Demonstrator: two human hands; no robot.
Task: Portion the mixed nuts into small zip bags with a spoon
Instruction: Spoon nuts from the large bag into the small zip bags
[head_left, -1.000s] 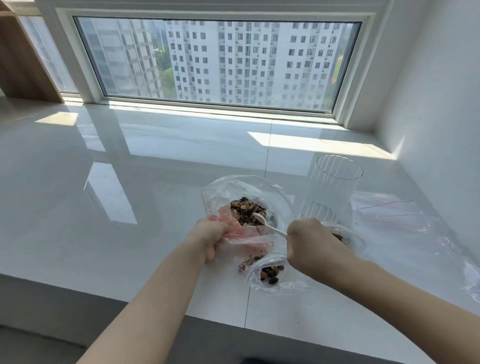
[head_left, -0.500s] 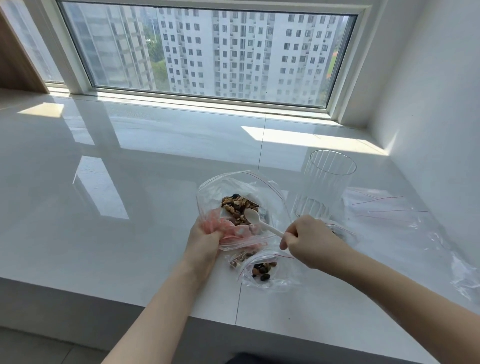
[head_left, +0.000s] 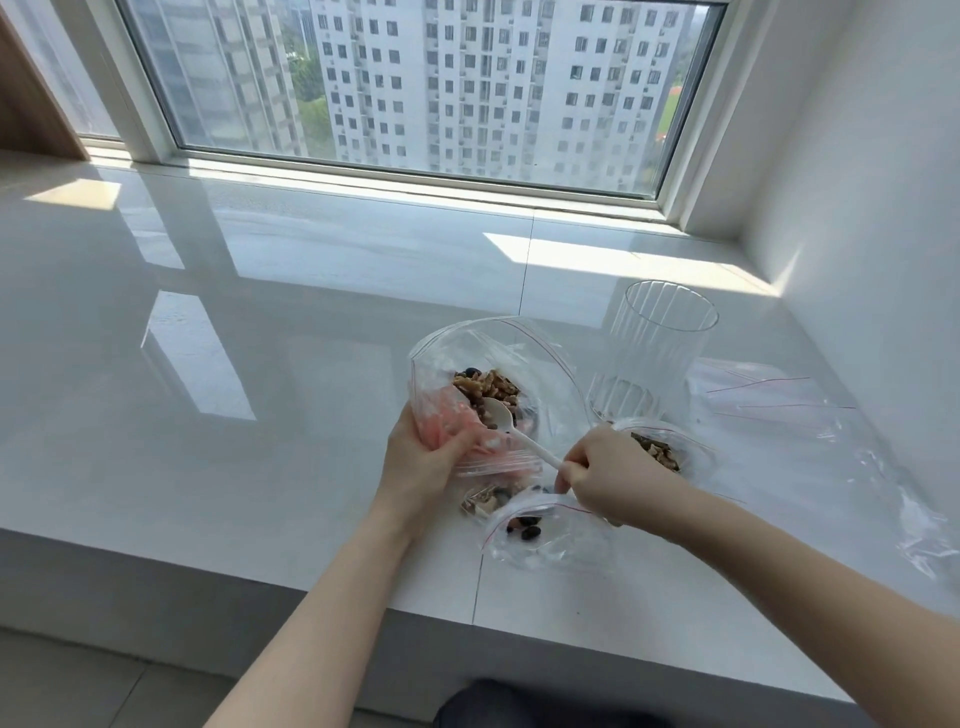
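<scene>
1. on the glossy white counter (head_left: 260, 364) below the window (head_left: 415, 83), a large clear zip bag (head_left: 493, 358) with a red seal line stands open, its mouth gaping up and toward the person.
2. mixed nuts (head_left: 485, 389) lie heaped in the bottom of that bag: pale walnut pieces, reddish peanuts and a few dark ones.
3. left hand (head_left: 423, 457) has its fingers curled round the bunched near-left edge of the large bag, gripping the plastic.
4. right hand (head_left: 605, 478) pinches the end of a white plastic spoon (head_left: 511, 426), fingers curled over the handle.
5. the spoon's long axis runs diagonally, handle low and right at the hand, bowl pointing up and left; the bowl sits inside the bag mouth, touching the near edge of the nut heap.
6. just below the hands lies a small zip bag (head_left: 545, 535) with a few dark nuts in it, its red-lined mouth facing the large bag.
7. a second small bag (head_left: 670, 452) holding walnut pieces lies to the right of the right hand.
8. a ribbed clear glass (head_left: 649, 358) stands upright behind that bag, with empty zip bags (head_left: 769, 400) spread flat further right.
</scene>
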